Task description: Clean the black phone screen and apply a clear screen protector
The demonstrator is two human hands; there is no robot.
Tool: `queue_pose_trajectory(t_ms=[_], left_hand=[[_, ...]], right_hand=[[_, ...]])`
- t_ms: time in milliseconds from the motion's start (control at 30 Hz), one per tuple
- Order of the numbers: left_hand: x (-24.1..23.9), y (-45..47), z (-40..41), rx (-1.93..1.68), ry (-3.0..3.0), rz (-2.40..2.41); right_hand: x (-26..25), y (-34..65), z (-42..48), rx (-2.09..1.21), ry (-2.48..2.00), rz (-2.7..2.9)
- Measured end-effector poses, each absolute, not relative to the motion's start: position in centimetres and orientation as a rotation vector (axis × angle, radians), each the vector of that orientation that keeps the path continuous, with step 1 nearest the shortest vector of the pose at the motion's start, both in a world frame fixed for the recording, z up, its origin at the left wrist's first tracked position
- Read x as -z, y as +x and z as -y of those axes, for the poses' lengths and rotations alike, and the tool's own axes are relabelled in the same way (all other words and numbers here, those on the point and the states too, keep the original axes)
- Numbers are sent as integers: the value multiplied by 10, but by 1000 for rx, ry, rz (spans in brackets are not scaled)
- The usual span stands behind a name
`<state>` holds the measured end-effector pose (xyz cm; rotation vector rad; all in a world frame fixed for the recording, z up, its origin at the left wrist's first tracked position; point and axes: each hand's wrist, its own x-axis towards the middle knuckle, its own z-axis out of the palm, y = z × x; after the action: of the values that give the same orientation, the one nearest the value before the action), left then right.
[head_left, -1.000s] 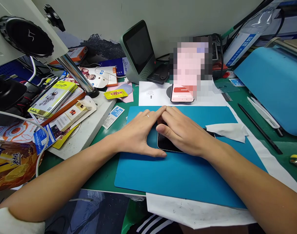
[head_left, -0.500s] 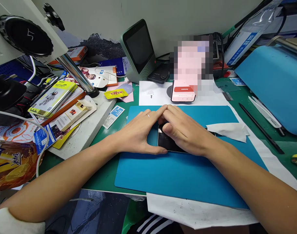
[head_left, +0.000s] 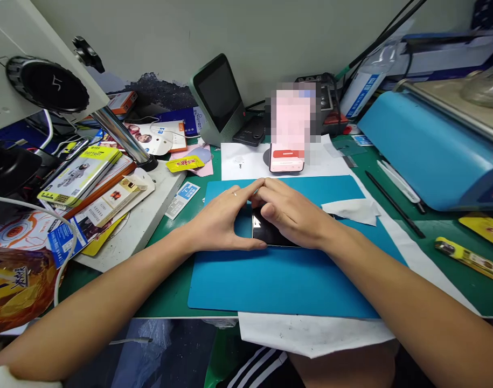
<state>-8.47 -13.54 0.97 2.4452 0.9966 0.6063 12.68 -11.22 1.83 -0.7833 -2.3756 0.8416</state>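
A dark, glossy smartphone (head_left: 266,231) lies flat on the blue mat (head_left: 270,280), its right part covered by my right hand. My left hand (head_left: 220,223), a ring on one finger, spans the phone's left end. Its thumb rests at the near edge and its fingers reach to the far edge, where they meet those of the other hand. Over the phone, my right hand (head_left: 292,215) has its fingers bent down at the far side, tips hidden, and its thumb raised above the screen. A white cloth strip (head_left: 351,210) lies by the right wrist.
A second phone (head_left: 286,161) with a lit screen stands behind the mat, near a grey-green display device (head_left: 217,97). On the left are a microscope stand (head_left: 125,134) and stacked boxes (head_left: 82,172). To the right lie a black stick (head_left: 395,205), a yellow cutter (head_left: 468,256) and a blue machine (head_left: 428,151).
The view has shifted, bringing the yellow cutter and more of the blue machine into sight on the right. Both hands keep nearly the same pose at the phone.
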Motion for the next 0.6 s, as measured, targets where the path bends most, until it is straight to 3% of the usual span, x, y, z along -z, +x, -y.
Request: queue_pose_trajectory(t_ms=[133,333,600], left_hand=[[-13,-84,138,-571,2427,-1032],[-15,-84,139,-518,2413,-1011],[-21,-82,141,-495,2457,-1010]], right_hand=[[-34,144,114,-792,-800,2336],[-66,204,128,-599,-1205,2048],[-24,249,153,-376,-1426,2148]])
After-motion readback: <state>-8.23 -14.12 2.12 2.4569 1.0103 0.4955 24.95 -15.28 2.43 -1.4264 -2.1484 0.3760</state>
